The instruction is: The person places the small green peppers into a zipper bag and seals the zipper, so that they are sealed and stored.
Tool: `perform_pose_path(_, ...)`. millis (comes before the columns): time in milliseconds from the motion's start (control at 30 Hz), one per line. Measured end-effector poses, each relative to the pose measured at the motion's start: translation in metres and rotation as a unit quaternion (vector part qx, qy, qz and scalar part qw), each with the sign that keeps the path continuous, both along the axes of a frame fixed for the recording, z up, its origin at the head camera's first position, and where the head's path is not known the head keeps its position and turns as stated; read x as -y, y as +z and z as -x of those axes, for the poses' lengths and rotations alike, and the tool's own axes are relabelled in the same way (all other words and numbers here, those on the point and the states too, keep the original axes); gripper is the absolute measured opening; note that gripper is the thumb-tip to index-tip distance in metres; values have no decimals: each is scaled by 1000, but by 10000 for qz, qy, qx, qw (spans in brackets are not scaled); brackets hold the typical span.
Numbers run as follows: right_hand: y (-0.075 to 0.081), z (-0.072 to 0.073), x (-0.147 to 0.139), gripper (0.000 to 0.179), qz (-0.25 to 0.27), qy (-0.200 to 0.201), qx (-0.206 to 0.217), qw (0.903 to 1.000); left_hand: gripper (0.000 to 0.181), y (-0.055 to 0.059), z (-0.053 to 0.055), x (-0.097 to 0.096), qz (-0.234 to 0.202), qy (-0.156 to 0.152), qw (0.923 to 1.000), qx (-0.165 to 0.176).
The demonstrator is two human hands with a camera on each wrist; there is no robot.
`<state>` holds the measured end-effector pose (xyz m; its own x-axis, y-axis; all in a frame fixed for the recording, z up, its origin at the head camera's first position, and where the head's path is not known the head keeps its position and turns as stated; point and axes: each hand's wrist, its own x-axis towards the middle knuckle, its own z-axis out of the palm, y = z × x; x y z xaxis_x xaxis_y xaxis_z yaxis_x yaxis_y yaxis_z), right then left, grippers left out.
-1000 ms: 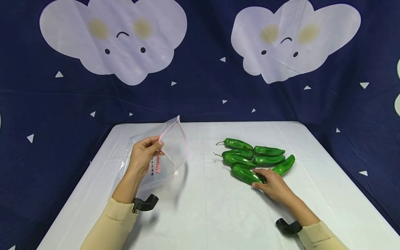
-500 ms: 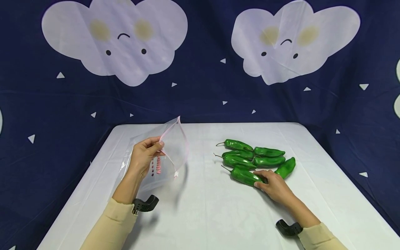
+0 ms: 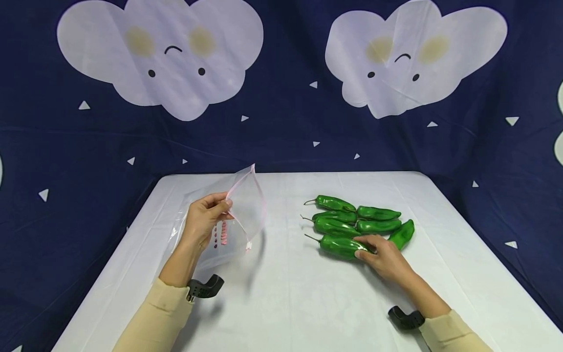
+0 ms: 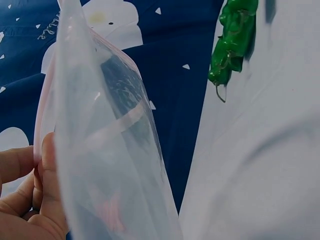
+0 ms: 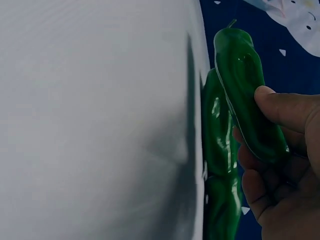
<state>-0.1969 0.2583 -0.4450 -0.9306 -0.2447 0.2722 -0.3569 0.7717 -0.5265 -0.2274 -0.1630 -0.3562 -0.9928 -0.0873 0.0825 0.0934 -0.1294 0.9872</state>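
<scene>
My left hand (image 3: pixel 205 217) pinches the pink-edged mouth of a clear zip bag (image 3: pixel 246 210) between thumb and fingers. The bag's mouth gapes to the right, and a white slider sits at its lower corner. On the right, my right hand (image 3: pixel 383 256) grips a green pepper (image 3: pixel 338 246) by its blunt end, thumb on the near side. The pepper's thin stem points left. In the right wrist view the held pepper (image 5: pixel 240 85) stands out in front of other green peppers (image 5: pixel 220 135). Part of its tip is hidden in the hand.
Several other green peppers (image 3: pixel 334 226) lie in rows just beyond the right hand, one set slantwise (image 3: pixel 402 233) at the right. They rest on a white-covered table (image 3: pixel 299 303). A dark blue cloth (image 3: pixel 281 98) with cloud prints hangs behind the table's far edge.
The held pepper has turned from slanting to nearly level, its stem swinging left into view. The slantwise pepper at the right has shifted slightly. My left hand and the bag have hardly moved.
</scene>
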Motion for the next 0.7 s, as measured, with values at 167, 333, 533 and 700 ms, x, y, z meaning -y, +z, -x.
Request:
perform_pose_path(167,8,2,5,34,42,13,13,10000,34,-1,0,-2,6,-50,10000,7)
perform_pose_path(333,16,4,13,35,125,57,-4,9999,36,-2,-1,-3,21,-81,10000,25)
perform_pose_path(533,26,6,22,36,248,122,71,9996,36,-3,-1,-5,37,-136,9999,68)
perform_pose_path(700,33,9,29,36,312,178,-12,9994,35,-3,-2,-6,73,-124,9998,112)
